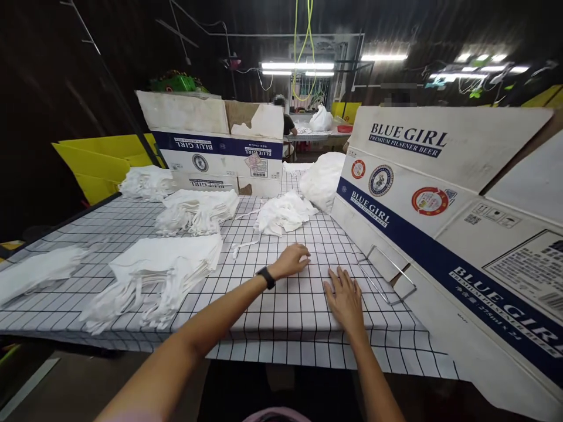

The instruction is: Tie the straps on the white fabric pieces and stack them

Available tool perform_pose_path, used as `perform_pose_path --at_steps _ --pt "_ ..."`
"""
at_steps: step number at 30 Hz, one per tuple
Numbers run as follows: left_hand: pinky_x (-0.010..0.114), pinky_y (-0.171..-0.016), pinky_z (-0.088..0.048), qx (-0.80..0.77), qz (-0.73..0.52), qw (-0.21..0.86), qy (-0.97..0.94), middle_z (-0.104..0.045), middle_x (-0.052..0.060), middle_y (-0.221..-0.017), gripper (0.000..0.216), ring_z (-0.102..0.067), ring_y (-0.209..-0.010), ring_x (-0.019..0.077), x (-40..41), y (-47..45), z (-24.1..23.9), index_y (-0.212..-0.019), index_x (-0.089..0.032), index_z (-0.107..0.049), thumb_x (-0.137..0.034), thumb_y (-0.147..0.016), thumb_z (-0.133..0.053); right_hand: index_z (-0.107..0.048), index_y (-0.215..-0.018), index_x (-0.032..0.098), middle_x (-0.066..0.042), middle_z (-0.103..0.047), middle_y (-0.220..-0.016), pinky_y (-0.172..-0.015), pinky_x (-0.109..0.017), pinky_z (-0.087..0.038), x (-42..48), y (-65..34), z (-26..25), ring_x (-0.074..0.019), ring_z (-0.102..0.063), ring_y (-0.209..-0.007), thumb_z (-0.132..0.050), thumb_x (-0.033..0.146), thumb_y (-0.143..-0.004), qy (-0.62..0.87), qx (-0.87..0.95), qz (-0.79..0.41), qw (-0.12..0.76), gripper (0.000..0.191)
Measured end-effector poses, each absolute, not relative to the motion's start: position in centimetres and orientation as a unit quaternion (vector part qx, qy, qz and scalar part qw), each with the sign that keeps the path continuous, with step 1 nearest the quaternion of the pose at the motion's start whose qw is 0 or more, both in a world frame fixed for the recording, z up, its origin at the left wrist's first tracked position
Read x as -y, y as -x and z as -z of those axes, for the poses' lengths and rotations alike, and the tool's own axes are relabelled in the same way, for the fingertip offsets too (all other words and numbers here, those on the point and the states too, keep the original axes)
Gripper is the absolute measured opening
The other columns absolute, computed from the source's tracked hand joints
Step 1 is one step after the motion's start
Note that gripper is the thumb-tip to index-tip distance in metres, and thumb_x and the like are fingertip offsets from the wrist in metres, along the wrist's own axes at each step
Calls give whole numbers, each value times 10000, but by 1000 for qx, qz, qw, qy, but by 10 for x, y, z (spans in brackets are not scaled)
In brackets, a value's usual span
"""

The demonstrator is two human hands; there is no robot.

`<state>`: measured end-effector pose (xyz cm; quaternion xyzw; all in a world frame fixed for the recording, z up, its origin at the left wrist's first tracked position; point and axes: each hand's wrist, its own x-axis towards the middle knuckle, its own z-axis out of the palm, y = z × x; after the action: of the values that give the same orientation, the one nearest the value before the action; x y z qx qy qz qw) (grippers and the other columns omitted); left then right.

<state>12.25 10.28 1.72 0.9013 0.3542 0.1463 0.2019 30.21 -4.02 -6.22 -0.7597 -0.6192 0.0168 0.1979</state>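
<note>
In the top centre of the frame hangs a yellow cable (310,17) near lit tube lamps (279,66). In the upper left there is a green basket (178,84).

Checked table (299,305) — white fabric stacks (176,255)

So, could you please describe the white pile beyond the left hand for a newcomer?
Over the checked tablecloth, find the left hand with a black wristband at its wrist. Just beyond that hand lies the white pile. It is a loose, rumpled heap with thin strips trailing leftward, unlike the flatter, layered stacks to its left.
</note>
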Motion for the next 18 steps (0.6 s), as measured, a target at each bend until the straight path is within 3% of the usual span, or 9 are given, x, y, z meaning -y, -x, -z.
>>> perform_pose_path --at_steps 5,9,11,15,18 --pt "544 -1084 -481 -441 -117 123 -881 -667 191 -1260 195 -571 -1277 351 -171 -147 -24 -1092 -111 -725 -141 -938 -608 -617 -1472 170 -135 -468 -1607 -1236 -580 -300 41 -305 72 -330 -397 -1524 -368 469 -1055 747 621 4 238 571" --pt "513 -1036 -540 -510 -110 87 -848 -643 131 -1300 310 -621 -1215 278 -203 -149 -20 -1247 -138 -648 -307 -986 -651 -630 -1465 208 -125 -512 -1575 -1220 -606 -340 37 -309 83 -339 -429 -1504 -385 520 -1049 733 621 19 275 575" --pt "477 -996 -573 -532 -117 94 -834 -626 108 -1330 392 -644 -1168 244 -215 -146 -18 -1310 -168 -610 -393 -993 -651 -627 -1470 219 -115 -509 -1579 -1228 -608 -331 36 -309 84 -339 -421 -1509 -383 532 -1047 734 618 13 280 581" --pt "459 -971 -585 -561 -159 158 -797 -627 110 -1325 389 -653 -1143 236 -236 -138 -20 -1305 -171 -613 -404 -996 -646 -636 -1459 198 -102 -494 -1592 -1242 -596 -321 36 -307 80 -329 -413 -1516 -359 521 -1054 742 607 -11 283 588" --pt "412 -926 -580 -572 -219 223 -758 -678 101 -1164 308 -666 -1058 223 -243 -131 -27 -1235 -135 -638 -313 -984 -650 -633 -1461 196 -96 -501 -1587 -1245 -589 -323 37 -307 77 -323 -421 -1511 -360 522 -1056 741 603 -20 295 587"
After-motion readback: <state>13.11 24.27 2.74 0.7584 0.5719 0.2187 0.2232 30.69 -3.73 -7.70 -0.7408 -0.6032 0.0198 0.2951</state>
